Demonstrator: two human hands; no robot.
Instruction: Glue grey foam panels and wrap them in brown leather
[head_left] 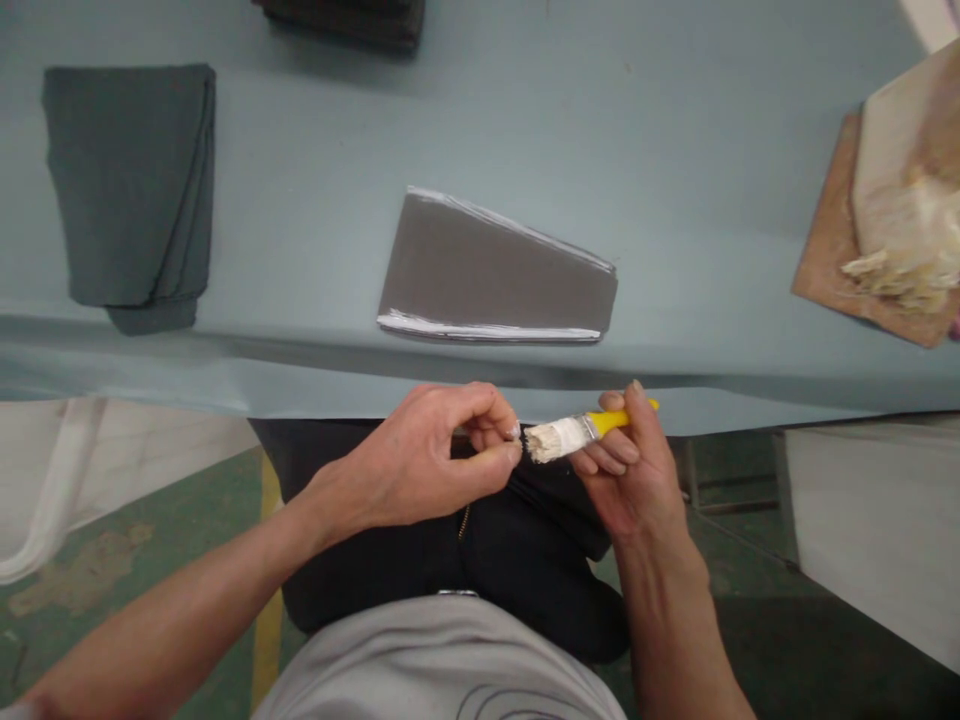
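My right hand [626, 450] grips a brush [574, 435] by its yellow handle, with the glue-caked bristles pointing left. At the bristle tips, my left hand [457, 445] has thumb and forefinger pinched together; whatever is between them, if anything, is too small to make out. Both hands hover in front of the table's near edge, above my lap. Beyond them on the table lies a grey tapered piece [499, 270], apparently a stack of thin layers, with white paste streaked along its upper and lower long edges.
Dark green folded cloth pieces [135, 190] are piled at the left of the blue-green table cover [300, 220]. A dark stack [345, 20] sits at the far edge. To the right, a paste-crusted pale container [904, 170] rests on a brown board [821, 245].
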